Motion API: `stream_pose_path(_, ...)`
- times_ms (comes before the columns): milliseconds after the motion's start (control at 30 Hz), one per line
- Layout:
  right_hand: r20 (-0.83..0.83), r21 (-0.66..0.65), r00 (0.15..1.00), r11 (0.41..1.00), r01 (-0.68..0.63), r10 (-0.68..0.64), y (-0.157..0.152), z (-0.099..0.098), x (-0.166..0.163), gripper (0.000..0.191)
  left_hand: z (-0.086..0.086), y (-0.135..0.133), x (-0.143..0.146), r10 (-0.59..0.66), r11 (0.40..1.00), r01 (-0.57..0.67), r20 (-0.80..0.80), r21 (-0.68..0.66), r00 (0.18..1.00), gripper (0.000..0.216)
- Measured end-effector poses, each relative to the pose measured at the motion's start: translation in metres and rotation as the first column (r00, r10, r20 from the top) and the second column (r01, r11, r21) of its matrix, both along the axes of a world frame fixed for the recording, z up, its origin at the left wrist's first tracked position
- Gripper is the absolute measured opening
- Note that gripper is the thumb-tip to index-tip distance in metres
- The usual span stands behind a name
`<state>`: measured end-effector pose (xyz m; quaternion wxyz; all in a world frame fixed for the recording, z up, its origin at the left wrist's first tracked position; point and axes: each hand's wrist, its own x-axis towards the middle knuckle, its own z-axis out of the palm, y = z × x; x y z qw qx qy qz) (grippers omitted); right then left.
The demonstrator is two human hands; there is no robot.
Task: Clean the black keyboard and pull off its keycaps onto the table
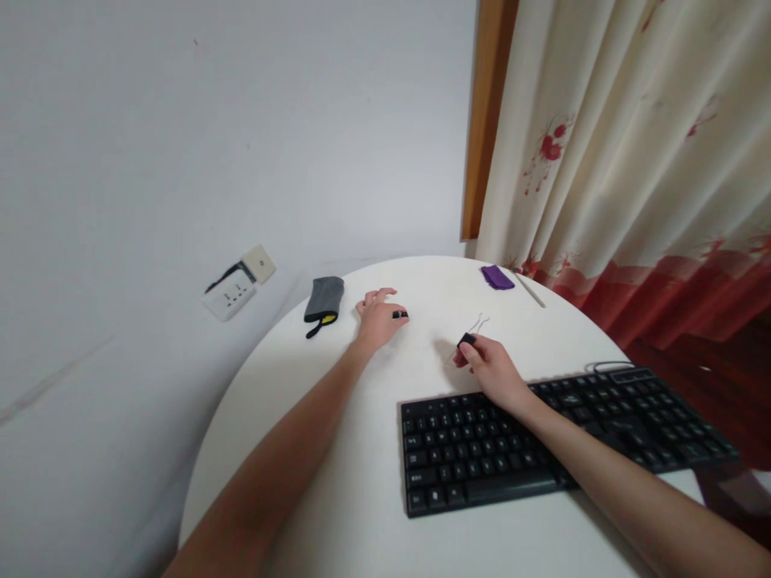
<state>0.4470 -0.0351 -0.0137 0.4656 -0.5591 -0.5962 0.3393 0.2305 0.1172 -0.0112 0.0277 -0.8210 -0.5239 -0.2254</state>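
My right hand [485, 361] is closed on a black binder clip [466, 340], whose thin wire handles stick out to either side. It is just above the table, past the back edge of the black keyboard [470, 449]. Farther left, my left hand [378, 321] pinches a small black object [399, 315] between thumb and finger; its kind is too small to make out. The other fingers of that hand are spread toward the table. Left of it lies a folded grey cloth [325, 297] with black edging, a black loop and a bit of yellow.
The round white table [355, 482] stands against the wall. A purple folded cloth [497, 278] and a pale stick [530, 290] lie near its far right edge. A curtain [602, 160] hangs behind, and a wall socket [230, 295] is at the left.
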Motion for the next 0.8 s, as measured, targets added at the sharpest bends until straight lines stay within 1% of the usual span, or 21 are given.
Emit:
stream_pose_path(300,0.019,0.01,1.0,1.0,0.005,-0.005,-0.0007,-0.0009,0.0007,0.031,-0.0057,0.0011,-0.0032,0.028,0.999,-0.027,0.072,-0.023,0.997,0.014)
stream_pose_path(533,0.014,-0.001,1.0,1.0,0.01,-0.01,-0.0004,-0.0023,0.0005,0.031,-0.0058,0.0006,-0.0042,0.038,0.998,-0.034,0.068,-0.057,0.997,0.017)
stream_pose_path(800,0.024,-0.001,1.0,1.0,0.011,-0.011,-0.0002,-0.003,0.0005,0.031,-0.0072,-0.0017,-0.0024,0.054,0.999,-0.053,0.093,-0.013,0.994,0.023)
